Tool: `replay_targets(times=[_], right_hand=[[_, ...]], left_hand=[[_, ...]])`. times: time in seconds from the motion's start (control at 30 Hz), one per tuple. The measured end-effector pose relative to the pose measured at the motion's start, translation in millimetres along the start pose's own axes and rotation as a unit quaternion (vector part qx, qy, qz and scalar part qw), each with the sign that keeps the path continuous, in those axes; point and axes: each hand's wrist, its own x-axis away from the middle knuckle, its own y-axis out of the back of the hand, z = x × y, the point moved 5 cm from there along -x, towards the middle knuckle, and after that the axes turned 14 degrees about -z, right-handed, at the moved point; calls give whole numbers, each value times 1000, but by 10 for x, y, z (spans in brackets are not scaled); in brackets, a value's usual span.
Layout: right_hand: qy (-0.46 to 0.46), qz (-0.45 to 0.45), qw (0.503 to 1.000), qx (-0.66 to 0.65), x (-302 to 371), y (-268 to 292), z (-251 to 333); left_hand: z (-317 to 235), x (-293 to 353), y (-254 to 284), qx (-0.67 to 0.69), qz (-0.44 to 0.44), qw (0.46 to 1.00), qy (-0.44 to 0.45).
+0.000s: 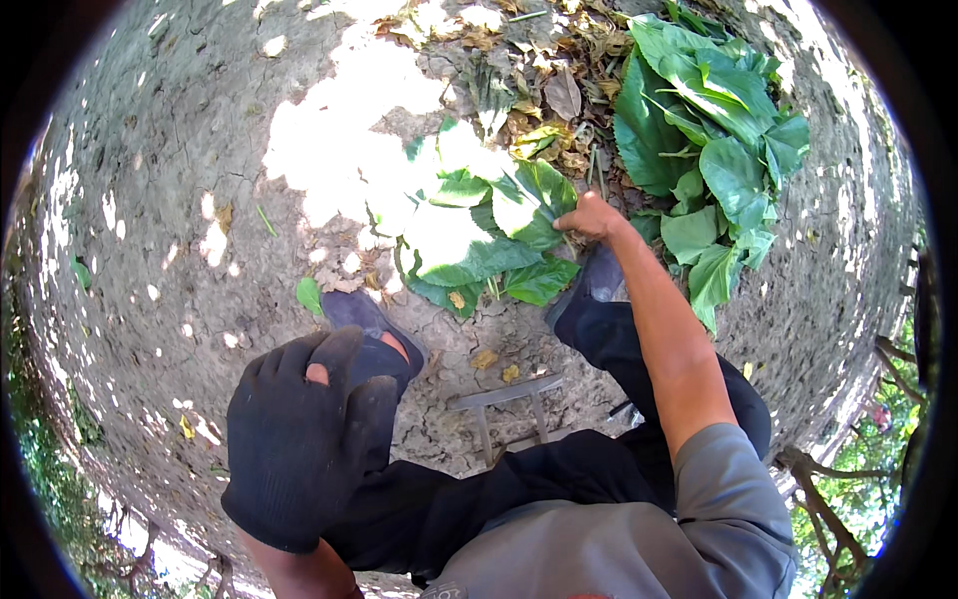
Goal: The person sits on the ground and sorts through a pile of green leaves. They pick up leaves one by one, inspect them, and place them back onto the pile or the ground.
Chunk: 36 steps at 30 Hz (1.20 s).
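Note:
My bare right hand (591, 218) reaches past my right shoe and pinches the edge of a broad green leaf (534, 205) between thumb and fingers. That leaf belongs to a loose spread of green leaves (469, 250) on the ground between and beyond my feet, partly washed out by sunlight. My left hand (299, 429), in a black glove with a small hole showing skin, is raised over my left leg. Its fingers are loosely bent, its thumb stands apart, and no held thing shows. Right of my right hand lies a larger heap of green leaves (718, 130).
Dry brown leaves (564, 95) lie between the two leaf groups. A small wooden frame (507, 392) stands between my legs. My shoes (359, 311) rest on cracked soil (150, 180). Branches (823, 509) appear at the lower right.

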Motion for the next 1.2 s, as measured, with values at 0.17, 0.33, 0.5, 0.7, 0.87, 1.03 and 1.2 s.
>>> replay_targets(times=[0.17, 0.33, 0.5, 0.7, 0.87, 1.03, 1.2], right_hand=[[-90, -25, 995, -45, 240, -85, -199], [-105, -54, 972, -201, 503, -165, -159], [-120, -88, 935, -323, 768, -43, -229], [-110, -132, 857, -486, 1002, 280, -93], [-75, -216, 797, -559, 1220, 1026, 149], [5, -313, 713, -628, 1368, 2614, 10], [56, -402, 718, -565, 2021, 3389, 110]], left_hand=[[-41, -5, -6, 3, -6, 1000, -7], [-56, 57, 75, 2, -12, 1000, -2], [-112, 30, 18, -17, -5, 1000, -2], [-177, 37, 63, 7, -19, 1000, -15], [-211, 57, 109, 32, -37, 998, -31], [-277, 17, 43, 33, -18, 999, -14], [-454, 34, 101, 18, -12, 999, -30]])
